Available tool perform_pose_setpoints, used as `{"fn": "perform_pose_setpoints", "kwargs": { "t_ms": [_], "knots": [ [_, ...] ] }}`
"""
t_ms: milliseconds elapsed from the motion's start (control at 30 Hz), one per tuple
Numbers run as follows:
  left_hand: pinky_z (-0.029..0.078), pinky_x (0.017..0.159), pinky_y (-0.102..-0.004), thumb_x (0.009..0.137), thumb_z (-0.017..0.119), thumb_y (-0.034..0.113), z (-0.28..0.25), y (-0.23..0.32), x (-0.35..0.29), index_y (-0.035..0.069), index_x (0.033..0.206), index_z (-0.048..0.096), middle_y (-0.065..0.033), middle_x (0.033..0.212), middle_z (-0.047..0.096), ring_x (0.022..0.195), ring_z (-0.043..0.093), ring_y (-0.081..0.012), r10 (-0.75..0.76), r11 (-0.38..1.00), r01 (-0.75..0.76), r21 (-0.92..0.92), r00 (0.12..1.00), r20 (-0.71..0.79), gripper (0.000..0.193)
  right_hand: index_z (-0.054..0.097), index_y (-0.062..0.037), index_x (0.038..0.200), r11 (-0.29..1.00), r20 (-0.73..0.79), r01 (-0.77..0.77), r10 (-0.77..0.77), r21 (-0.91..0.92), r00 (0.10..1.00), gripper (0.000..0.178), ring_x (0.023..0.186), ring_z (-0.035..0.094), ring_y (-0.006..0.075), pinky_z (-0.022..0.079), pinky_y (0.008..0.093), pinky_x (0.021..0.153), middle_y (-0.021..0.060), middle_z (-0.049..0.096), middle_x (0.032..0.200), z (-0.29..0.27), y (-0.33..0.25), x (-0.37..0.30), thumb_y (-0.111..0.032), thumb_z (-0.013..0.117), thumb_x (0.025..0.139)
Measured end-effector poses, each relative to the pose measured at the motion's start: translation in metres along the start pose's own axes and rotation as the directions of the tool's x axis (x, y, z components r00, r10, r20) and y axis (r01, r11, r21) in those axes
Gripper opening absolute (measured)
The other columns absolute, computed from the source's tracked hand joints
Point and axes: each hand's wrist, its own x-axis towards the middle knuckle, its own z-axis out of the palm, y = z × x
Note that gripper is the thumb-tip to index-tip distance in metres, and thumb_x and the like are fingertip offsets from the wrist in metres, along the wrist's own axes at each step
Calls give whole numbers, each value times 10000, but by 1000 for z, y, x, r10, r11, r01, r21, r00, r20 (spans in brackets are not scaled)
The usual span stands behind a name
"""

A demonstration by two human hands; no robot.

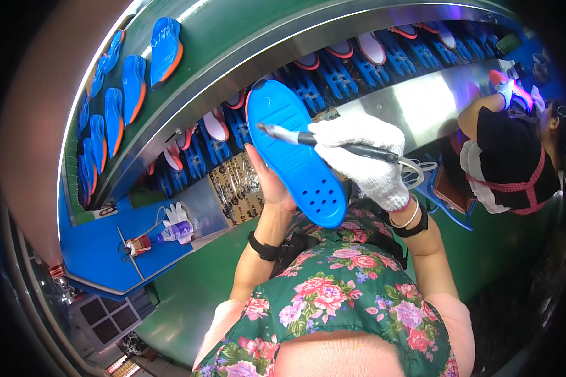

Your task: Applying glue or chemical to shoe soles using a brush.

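A blue shoe sole (317, 179) is held up in front of me, with a group of small holes near its lower end. My bare left hand (271, 182) grips it from its left edge and underneath; most of the fingers are hidden behind it. My right hand (368, 154), in a white knit glove, is closed around the black handle of a brush (307, 138) with a pale tube at its rear. The brush tip lies over the upper left part of the sole. Whether the bristles touch the surface I cannot tell.
Blue soles with orange edges (134, 88) lie on a green belt at upper left. Below runs a line of blue shoe holders (336, 78) carrying shoes. A blue side table (100, 245) holds a bottle (175, 231) and a glove. A co-worker (512, 157) sits at right, handling a shoe.
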Motion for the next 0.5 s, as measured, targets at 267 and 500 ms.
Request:
{"fn": "perform_pose_setpoints", "kwargs": {
  "t_ms": [267,500],
  "knots": [
    [346,1181,-486,958,260,802,31,-20,-10,144,1592,293,-87,1576,409,1403,434,-313,134,940,-91,328,985,-110,914,776,-23,1013,992,-55,14,-21,-126,998,243,838,714,216,573,341,759,151,756,1065,12,1,-2,24,768,775],
    [351,1179,-480,896,266,876,24,-16,-10,139,1576,312,-107,1554,433,1397,451,-311,31,912,23,409,992,-124,1004,776,-35,1025,930,43,231,-229,-284,973,264,851,714,233,570,353,765,149,755,1055,13,-2,-1,21,766,767]
  ]
}}
